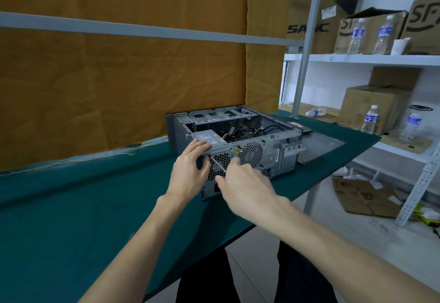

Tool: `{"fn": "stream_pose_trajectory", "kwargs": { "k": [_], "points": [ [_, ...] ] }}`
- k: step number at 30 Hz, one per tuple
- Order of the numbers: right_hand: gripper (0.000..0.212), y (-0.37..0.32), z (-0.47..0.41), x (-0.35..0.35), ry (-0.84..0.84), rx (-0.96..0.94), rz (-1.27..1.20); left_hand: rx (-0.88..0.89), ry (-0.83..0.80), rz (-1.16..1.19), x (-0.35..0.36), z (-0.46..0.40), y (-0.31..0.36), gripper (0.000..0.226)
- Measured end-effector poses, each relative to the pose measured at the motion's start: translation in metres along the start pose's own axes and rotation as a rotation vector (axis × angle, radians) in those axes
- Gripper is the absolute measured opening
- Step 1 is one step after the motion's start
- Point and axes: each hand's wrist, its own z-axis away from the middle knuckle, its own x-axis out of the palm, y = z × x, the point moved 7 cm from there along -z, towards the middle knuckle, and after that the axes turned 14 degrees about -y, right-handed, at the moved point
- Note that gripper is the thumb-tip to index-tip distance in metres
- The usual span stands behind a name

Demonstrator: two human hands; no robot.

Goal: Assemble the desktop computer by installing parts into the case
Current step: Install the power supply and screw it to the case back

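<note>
An open grey computer case (pixel 283 157) lies on its side on the green table (pixel 71 207), rear panel toward me. A power supply (pixel 206 138) sits in its near left corner, with cables behind it. My right hand (pixel 245 183) grips a screwdriver (pixel 217 163) whose thin shaft points up-left to a spot near the top left of the rear grille. My left hand (pixel 190 169) rests on the case's rear left corner, fingers curled by the shaft's tip and thumb on the power supply's top edge. The screwdriver's handle is hidden inside my right hand.
The case's dark side panel (pixel 323 147) lies flat on the table to the right. A mustard cloth (pixel 142 64) hangs behind the table. White shelving (pixel 357 58) on the right holds cardboard boxes and several water bottles. More boxes sit on the floor.
</note>
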Motion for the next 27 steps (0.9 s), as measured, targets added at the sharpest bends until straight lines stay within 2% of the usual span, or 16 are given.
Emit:
{"fn": "stream_pose_trajectory", "kwargs": {
  "k": [2,5,6,7,8,10,12,13,14,15,18,20,22,25,27],
  "points": [
    [0.032,0.004,-0.009,0.008,-0.134,-0.003,-0.380,0.004,-0.004,-0.001,0.000,0.000,0.000,0.035],
    [0.032,0.016,-0.012,0.022,-0.455,0.103,-1.259,0.005,0.002,0.011,0.000,0.000,0.000,0.035],
    [0.030,0.020,-0.011,0.021,-0.486,0.113,-1.372,0.004,0.002,0.012,0.000,0.000,0.000,0.035],
    [0.029,0.024,-0.012,0.020,-0.489,0.101,-1.325,0.004,-0.003,0.012,-0.001,0.000,0.000,0.035],
    [0.028,0.027,-0.012,0.018,-0.468,0.085,-1.168,0.003,-0.011,0.011,-0.001,0.000,0.000,0.035],
    [0.028,0.026,-0.009,0.010,-0.331,0.055,-0.690,0.005,-0.024,0.011,-0.001,0.000,0.000,0.035],
    [0.031,0.018,-0.007,-0.002,-0.110,0.025,-0.130,0.007,-0.025,0.011,-0.002,0.001,-0.002,0.034],
    [0.030,0.011,-0.005,-0.006,-0.024,0.017,0.024,0.008,-0.024,0.009,-0.002,0.001,-0.002,0.034],
    [0.029,0.007,-0.005,-0.006,0.002,0.008,0.052,0.010,-0.024,0.005,-0.002,0.000,-0.002,0.034],
    [0.031,0.008,-0.006,-0.004,-0.037,-0.002,-0.059,0.013,-0.021,0.002,-0.002,0.000,-0.002,0.034],
    [0.031,0.014,-0.011,0.013,-0.255,0.063,-0.600,0.013,0.003,0.002,-0.001,0.000,-0.002,0.034],
    [0.031,0.016,-0.012,0.016,-0.306,0.079,-0.721,0.010,0.009,0.002,0.000,0.001,-0.002,0.035],
    [0.030,0.013,-0.012,0.015,-0.321,0.069,-0.683,0.014,-0.009,-0.003,0.000,0.001,-0.002,0.037],
    [0.038,0.006,-0.010,0.008,-0.225,0.031,-0.378,0.028,-0.045,-0.004,0.001,0.005,-0.003,0.043],
    [0.036,0.007,-0.012,0.009,-0.229,0.048,-0.395,0.026,-0.056,0.041,0.002,0.008,-0.004,0.048]
  ]
}}
